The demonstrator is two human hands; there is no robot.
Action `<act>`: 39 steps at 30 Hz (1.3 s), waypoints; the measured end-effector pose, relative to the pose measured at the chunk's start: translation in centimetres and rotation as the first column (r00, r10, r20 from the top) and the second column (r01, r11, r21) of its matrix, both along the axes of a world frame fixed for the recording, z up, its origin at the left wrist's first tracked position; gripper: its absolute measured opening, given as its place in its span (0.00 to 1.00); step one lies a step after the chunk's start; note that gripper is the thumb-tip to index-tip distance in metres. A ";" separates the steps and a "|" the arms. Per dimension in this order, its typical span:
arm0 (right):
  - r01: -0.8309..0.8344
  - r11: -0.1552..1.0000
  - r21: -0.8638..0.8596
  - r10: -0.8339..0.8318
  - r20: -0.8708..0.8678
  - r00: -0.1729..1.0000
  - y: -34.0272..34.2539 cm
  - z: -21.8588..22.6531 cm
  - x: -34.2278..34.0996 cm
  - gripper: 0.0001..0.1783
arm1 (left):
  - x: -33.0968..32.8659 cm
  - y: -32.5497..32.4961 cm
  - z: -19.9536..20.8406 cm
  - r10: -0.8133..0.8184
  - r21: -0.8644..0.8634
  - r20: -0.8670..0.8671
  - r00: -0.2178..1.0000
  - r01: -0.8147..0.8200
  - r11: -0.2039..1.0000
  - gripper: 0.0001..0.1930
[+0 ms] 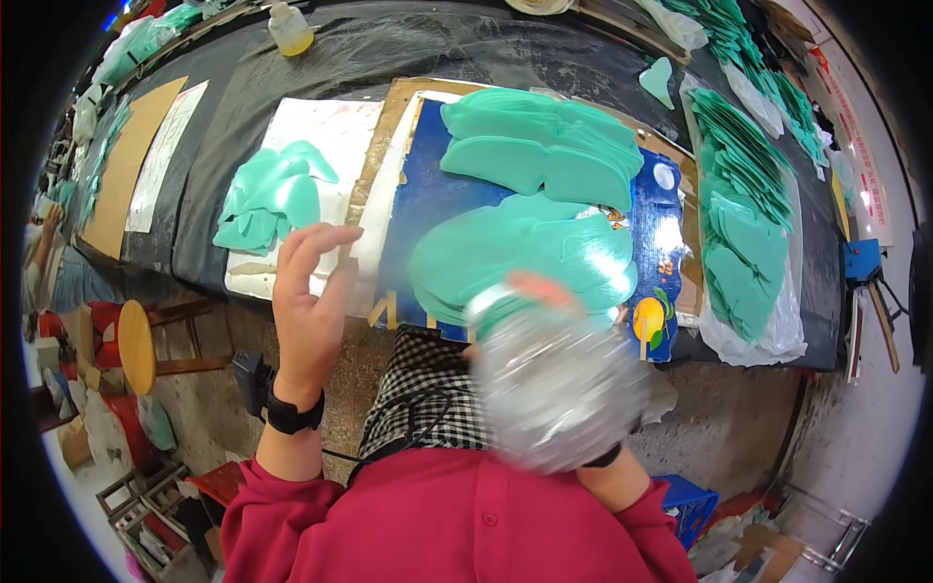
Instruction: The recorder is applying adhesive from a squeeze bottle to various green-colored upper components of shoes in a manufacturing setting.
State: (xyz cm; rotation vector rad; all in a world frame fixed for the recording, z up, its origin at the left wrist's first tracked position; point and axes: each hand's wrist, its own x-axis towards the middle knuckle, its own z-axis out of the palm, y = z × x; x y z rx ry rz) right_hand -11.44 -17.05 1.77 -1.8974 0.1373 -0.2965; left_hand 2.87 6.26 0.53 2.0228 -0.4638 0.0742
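Note:
My left hand (309,301) is raised at the near edge of the table, its fingers bent and apart with nothing seen between them. Just beyond it lies a small heap of green, glossy sheet pieces (277,199) on a white board. Smeared by motion, a shiny, clear-to-silvery rounded container (564,384) is in my right hand (544,290), which it mostly hides; only some fingers show at its far rim. Beyond the container, green curved pieces (525,248) lie fanned on a blue printed board (403,219), with a stacked row (539,146) behind them.
More green pieces (743,214) lie layered on clear plastic at the right. A bottle of yellow liquid (291,31) stands at the back left. Cardboard (131,170) rests on the table's left part. A wooden stool (138,347) is at the lower left, a blue crate (692,507) at the lower right.

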 end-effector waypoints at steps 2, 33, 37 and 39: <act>-0.082 0.994 0.068 0.074 0.116 0.990 0.9 0.3 0.3 0.33 | 0.0 0.7 0.4 0.038 -0.024 0.036 0.999 -0.037 0.999 0.14; 0.461 0.822 0.335 -0.549 0.244 0.800 -20.8 -0.4 -1.6 0.30 | 9.0 -17.7 -1.7 -0.412 0.605 0.432 0.802 0.081 0.792 0.53; 0.513 0.620 0.594 -0.734 0.209 0.646 -21.4 -2.2 -6.3 0.28 | 10.9 -19.4 -1.4 -0.466 0.557 0.545 0.697 0.115 0.822 0.47; 0.531 0.603 0.595 -0.745 0.182 0.641 -21.3 -2.8 -7.9 0.27 | 11.4 -19.5 0.1 -0.505 0.583 0.474 0.722 0.173 0.794 0.45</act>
